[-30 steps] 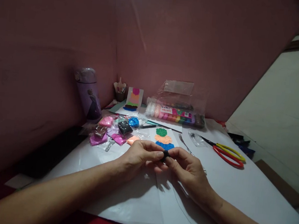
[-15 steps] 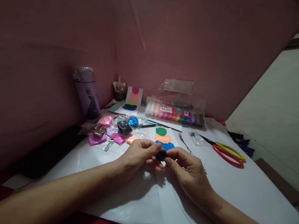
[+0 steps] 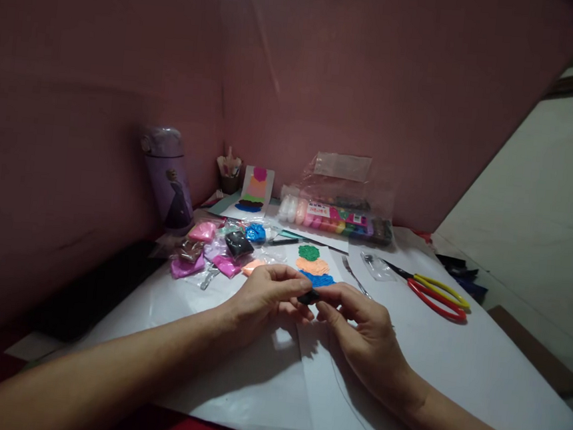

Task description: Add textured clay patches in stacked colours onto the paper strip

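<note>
A small lump of black modelling clay (image 3: 308, 298) is pinched between my two hands above the white paper. My left hand (image 3: 272, 294) grips it from the left with thumb and fingers. From the right, the thumb and forefinger of my right hand (image 3: 358, 316) close on its other side. Just beyond my fingers lies a white card (image 3: 336, 256) bearing a green clay patch (image 3: 309, 252), a peach patch (image 3: 313, 266) and a blue patch (image 3: 317, 279). The fingers partly cover the clay and the card's near part.
Bagged clays (image 3: 226, 264) lie at the left, near a purple bottle (image 3: 169, 178). A fork (image 3: 354, 273) and red-and-yellow scissors (image 3: 437, 296) lie to the right. Behind are a pack of coloured clay (image 3: 336, 221), a finished-looking clay card (image 3: 255, 191) and a small cup (image 3: 229, 182).
The black clay shows less between my fingers and looks flatter. My left thumb has shifted slightly right over it; the other things stay in place.
</note>
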Demonstrator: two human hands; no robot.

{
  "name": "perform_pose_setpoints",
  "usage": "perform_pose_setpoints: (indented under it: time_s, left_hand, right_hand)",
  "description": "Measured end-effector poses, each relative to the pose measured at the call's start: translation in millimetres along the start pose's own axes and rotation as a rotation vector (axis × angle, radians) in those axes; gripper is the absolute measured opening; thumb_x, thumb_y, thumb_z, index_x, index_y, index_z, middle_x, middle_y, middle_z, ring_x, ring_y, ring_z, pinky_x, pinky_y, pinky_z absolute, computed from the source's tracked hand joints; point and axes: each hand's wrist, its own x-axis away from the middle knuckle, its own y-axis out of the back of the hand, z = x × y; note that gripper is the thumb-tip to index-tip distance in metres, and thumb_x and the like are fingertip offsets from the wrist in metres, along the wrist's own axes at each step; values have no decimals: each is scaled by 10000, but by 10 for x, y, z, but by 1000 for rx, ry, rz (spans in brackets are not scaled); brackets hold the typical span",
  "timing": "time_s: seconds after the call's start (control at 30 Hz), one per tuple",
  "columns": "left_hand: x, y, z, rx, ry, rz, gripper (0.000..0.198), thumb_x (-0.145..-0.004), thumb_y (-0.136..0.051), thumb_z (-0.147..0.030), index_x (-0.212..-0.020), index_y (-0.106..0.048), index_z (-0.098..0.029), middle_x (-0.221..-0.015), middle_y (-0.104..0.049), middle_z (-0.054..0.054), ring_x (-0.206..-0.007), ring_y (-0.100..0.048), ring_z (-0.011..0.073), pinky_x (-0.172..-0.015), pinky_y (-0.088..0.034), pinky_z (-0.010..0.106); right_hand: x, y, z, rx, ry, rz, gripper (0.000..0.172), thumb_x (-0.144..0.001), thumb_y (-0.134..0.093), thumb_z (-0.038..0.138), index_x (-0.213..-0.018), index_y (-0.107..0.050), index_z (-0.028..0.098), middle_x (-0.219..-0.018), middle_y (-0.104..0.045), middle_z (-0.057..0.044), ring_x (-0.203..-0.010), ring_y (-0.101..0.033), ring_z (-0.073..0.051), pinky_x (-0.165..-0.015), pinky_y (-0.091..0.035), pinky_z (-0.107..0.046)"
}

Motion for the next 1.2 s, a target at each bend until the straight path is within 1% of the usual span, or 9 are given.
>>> perform_pose_setpoints:
  time_s: [0.1,0.27,0.4,0.57,0.7,0.8,0.87,1.07,1.2]
  left_hand:
    - [-1,1,0,-46,13,-35,193,-686,-720,-212,-755,-590,-87,-621,-628,46,-492,-608,132,-466,-489,224]
    - [-19,2,-17,-32,-15,-71,168,-683,-696,-135,-809,-605,-73,-604,-640,47,-506,-634,135,-504,-504,210]
    - [-29,15,-15,-21,-19,-90,156,-694,-676,-126,-822,-610,-67,-624,-659,64,-522,-647,143,-521,-510,213]
    - [-21,24,15,-58,-44,-71,218,-764,-659,-283,-827,-614,-79,-682,-650,59,-523,-620,108,-517,-487,198]
    - [-32,34,31,-111,-59,-44,252,-670,-748,-241,-836,-622,-99,-609,-598,1,-470,-550,75,-458,-446,178]
    - [-43,31,19,-77,-44,-34,250,-666,-737,-211,-853,-628,-86,-662,-624,25,-500,-588,98,-478,-475,200]
    - [-43,23,3,-50,-23,-31,239,-674,-724,-209,-844,-630,-70,-721,-649,59,-550,-632,124,-533,-510,223]
    - [-18,10,-18,-75,-12,-71,244,-664,-733,-208,-826,-628,-60,-663,-654,59,-539,-656,153,-536,-523,231]
    - [-12,8,-12,-18,-27,-43,263,-656,-749,-215,-842,-641,-64,-709,-664,62,-622,-673,157,-618,-539,245]
  right_hand:
    - [-7,3,10,1,56,29,149,-863,-547,175,-948,-667,199,-868,-665,-34,-757,-605,-163,-639,-464,-278]
    - [11,1,-13,3,-27,-42,116,-865,-546,190,-892,-658,201,-815,-653,-25,-643,-590,-147,-553,-455,-267]
    - [19,-4,-18,30,17,-37,105,-862,-555,192,-883,-658,201,-816,-645,-28,-662,-583,-151,-561,-450,-268]
    - [13,2,-3,13,76,-21,149,-862,-547,156,-942,-663,205,-846,-635,-37,-746,-591,-165,-624,-466,-279]
    - [12,11,-20,-45,93,12,242,-844,-516,90,-993,-663,211,-856,-618,-32,-726,-591,-154,-654,-485,-289]
    - [4,15,-44,-51,5,-71,204,-862,-513,124,-988,-655,199,-852,-614,-33,-673,-593,-143,-597,-486,-273]
    - [0,14,-55,-55,-31,-71,170,-870,-515,148,-956,-655,193,-832,-613,-32,-656,-594,-141,-581,-487,-269]
    - [17,6,-43,-7,74,-20,192,-861,-518,132,-967,-652,219,-842,-621,-34,-713,-596,-163,-618,-487,-287]
    - [6,3,-39,21,32,-55,133,-870,-534,175,-928,-651,204,-849,-630,-42,-720,-594,-173,-601,-474,-289]
